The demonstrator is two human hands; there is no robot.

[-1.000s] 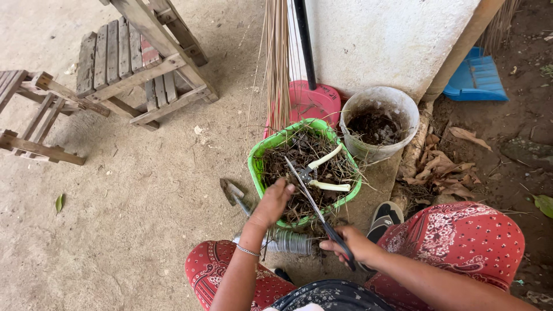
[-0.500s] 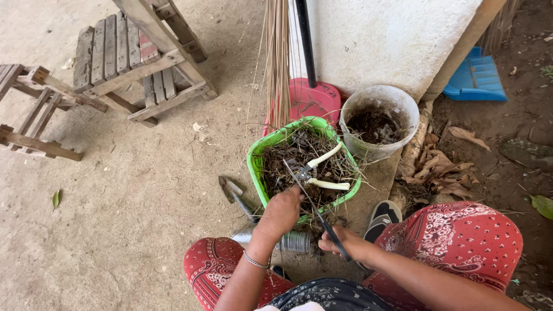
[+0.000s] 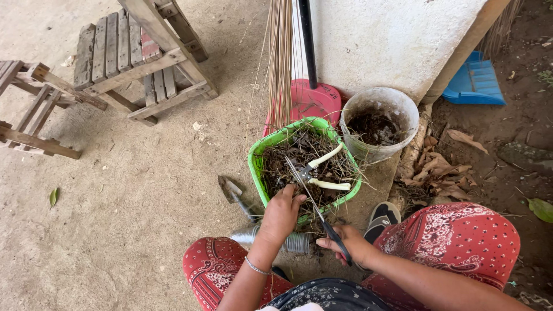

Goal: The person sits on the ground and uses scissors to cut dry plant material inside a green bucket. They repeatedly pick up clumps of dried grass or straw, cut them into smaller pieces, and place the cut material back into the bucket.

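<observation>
Between the person's knees, on the sandy ground, stands a green basket [image 3: 257, 167] full of dry roots and twigs [image 3: 291, 154]. The left hand [image 3: 281, 214] rests on the near rim, its grip pressed into the tangle and closed on some of the dry stuff; what exactly it pinches I cannot tell. The right hand [image 3: 350, 243] holds long scissors [image 3: 311, 198] by the dark handles, grip closed around them, and the thin blades point up into the basket, over the twigs.

I judge the twigs to be very light, brittle and springy; they will crumble or slip out if taken loosely, so a small bunch held near its base is the better hold. The scissors are stiff and sharp at the tip, and they lie close to the left fingers. The basket looks like thin plastic, light and easy to tip when pressed on one rim.

On top of the twigs lie pruning shears [image 3: 322, 171] with cream handles, which are somewhat in the way of the blades. A grey bucket [image 3: 403, 109] with dark soil stands just beside the basket, a red dustpan [image 3: 314, 103] and a broom [image 3: 280, 63] are behind it, a small trowel [image 3: 236, 196] lies at the left, and a crushed plastic bottle [image 3: 245, 235] lies under the left wrist.
</observation>
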